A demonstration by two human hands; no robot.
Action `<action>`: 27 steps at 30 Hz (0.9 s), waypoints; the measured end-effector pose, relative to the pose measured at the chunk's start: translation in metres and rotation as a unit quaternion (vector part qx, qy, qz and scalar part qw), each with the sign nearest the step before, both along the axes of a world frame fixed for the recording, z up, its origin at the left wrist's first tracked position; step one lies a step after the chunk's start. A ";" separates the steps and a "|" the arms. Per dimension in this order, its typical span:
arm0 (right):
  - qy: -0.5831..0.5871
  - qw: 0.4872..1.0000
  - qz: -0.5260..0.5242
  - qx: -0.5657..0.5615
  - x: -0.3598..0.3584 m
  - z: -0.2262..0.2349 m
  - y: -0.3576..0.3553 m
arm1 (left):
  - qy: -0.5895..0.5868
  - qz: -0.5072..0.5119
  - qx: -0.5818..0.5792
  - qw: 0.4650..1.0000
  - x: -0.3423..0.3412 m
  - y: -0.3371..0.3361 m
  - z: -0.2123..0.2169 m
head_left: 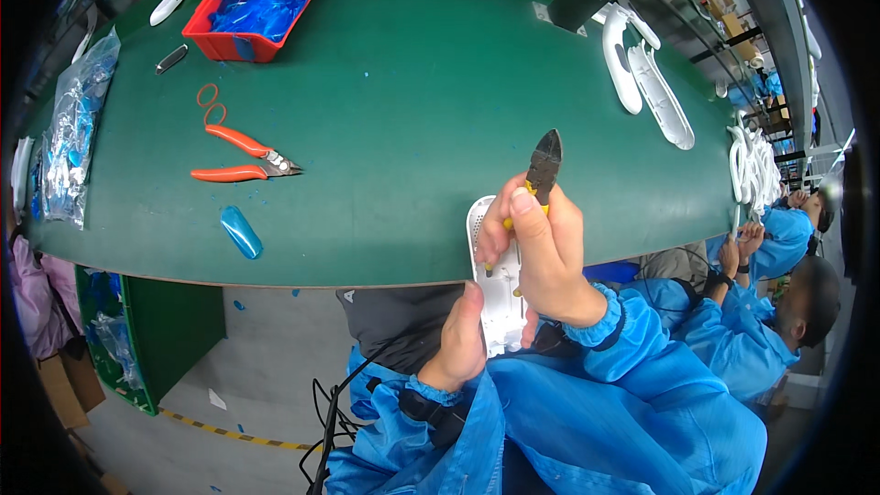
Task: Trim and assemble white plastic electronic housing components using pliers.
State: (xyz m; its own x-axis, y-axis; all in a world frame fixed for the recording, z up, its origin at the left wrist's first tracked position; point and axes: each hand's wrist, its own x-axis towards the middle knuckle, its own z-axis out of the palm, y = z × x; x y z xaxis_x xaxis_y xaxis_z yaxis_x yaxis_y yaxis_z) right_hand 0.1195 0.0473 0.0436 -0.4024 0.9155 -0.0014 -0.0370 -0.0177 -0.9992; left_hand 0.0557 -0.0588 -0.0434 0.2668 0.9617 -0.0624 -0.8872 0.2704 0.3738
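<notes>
I see the table (412, 82) edge; the white part (496, 284) stands lengthwise away from me over it. My left hand (456, 341) grips its lower end, thumb up the face. My right hand (541, 252), fingers closed, holds cutters (544, 165) pointing up and away.

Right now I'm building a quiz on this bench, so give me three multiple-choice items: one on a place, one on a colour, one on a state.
1. Where is the red bin?
A. far left of the green table
B. on the floor
C. in a lap

2. What colour are the handles of the cutters lying on the table?
A. yellow
B. orange
C. black

3. How is the white plastic part held?
A. lying loose on the table
B. gripped by the left hand
C. hanging from a hook

Answers: 1 A, it sits at the table's far left. 2 B, both handles are orange. 3 B, the left hand grips it while the right hand holds the black-jawed cutters.
</notes>
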 end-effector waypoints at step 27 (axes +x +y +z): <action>-0.098 0.993 -0.033 0.055 0.006 0.007 0.003 | 0.044 0.022 -0.043 0.998 0.004 -0.001 0.010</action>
